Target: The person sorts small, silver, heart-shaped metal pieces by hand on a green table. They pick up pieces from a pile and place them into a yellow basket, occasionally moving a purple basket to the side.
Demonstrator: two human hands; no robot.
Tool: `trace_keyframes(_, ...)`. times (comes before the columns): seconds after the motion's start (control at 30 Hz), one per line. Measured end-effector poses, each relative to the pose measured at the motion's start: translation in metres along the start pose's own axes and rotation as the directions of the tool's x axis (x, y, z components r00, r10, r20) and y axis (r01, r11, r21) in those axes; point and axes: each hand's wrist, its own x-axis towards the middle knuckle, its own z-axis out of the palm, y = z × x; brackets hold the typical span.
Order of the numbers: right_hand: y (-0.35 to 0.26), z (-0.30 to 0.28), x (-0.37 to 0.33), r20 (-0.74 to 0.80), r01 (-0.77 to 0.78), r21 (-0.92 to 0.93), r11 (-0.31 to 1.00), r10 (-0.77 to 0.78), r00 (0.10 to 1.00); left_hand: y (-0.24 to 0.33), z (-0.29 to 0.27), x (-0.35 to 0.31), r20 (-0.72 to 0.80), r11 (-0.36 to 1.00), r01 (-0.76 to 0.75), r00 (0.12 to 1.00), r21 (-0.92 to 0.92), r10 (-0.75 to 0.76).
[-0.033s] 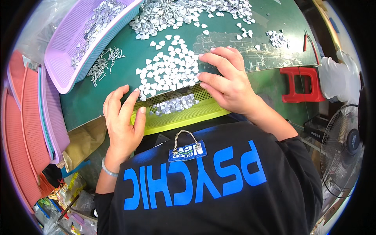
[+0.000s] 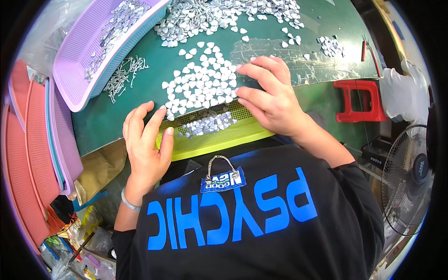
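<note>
Many small silvery heart-shaped pieces point(image 2: 201, 85) lie spread in a single layer at the near edge of the green table. At the left corner of this patch is my left hand point(image 2: 148, 142), its fingers apart with nothing in them; its index fingertip is close to the nearest hearts. My right hand point(image 2: 275, 95) rests at the right side of the patch, fingers spread and curved, fingertips at the outermost hearts. Just below the table edge, a yellow-green basket point(image 2: 214, 145) holds more loose hearts point(image 2: 210, 125).
A big heap of hearts point(image 2: 200, 23) covers the far table. Back left stands a purple basket point(image 2: 74, 70) of pieces, beside a pile of thin metal pins point(image 2: 123, 77). Red-handled pliers point(image 2: 368, 51), a red stool point(image 2: 359, 100) and a fan point(image 2: 406, 177) are at right; stacked baskets point(image 2: 37, 149) at left.
</note>
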Motion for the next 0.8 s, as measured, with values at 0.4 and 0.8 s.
trace_keyframes(0.4,-0.0024,0.0074,-0.0015,-0.041,-0.007,0.009,1.000,0.008,0.999,0.0009,0.0020,-0.0005,-0.016,1.000,-0.011,1.000,-0.004,0.011)
trace_keyframes(0.8,-0.0016,0.0069,0.0006,0.028,-0.034,-0.014,0.999,0.034,0.999,0.0028,0.0030,0.0023,-0.032,0.998,-0.046,0.998,-0.034,0.045)
